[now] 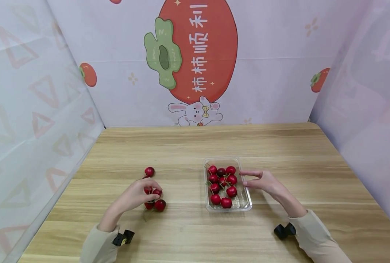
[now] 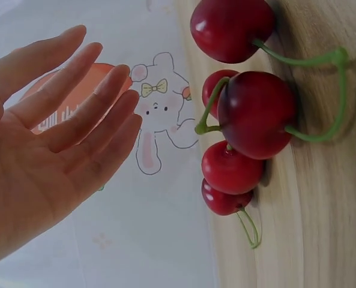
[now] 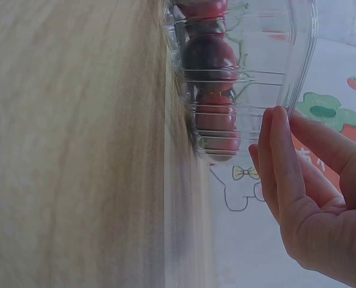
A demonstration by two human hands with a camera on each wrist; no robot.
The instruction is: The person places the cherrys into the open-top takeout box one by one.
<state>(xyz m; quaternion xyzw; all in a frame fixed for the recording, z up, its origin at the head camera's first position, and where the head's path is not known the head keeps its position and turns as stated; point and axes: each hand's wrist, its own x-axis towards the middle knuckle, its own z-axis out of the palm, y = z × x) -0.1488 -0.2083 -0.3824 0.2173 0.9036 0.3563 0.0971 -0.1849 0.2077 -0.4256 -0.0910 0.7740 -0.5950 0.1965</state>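
Left hand (image 1: 141, 193), fingers loose and empty: pinch one round red cherry (image 1: 160, 205) gently. Right hand (image 1: 263, 182), fingers straight: steady the clear plastic tub (image 1: 229, 210).

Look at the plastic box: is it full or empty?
Neither: the box is partly full. The head view shows cherries inside, but bare bottom showing at its near right corner.

The table (image 1: 188, 237) was viewed from above by the head camera, faced forward and down. Its cherries (image 1: 160, 205) at seven o'clock were shared by the left wrist view, its plastic box (image 1: 243, 199) at five by the right, both taken close, low and sideways, faced toward the wall (image 1: 267, 91).
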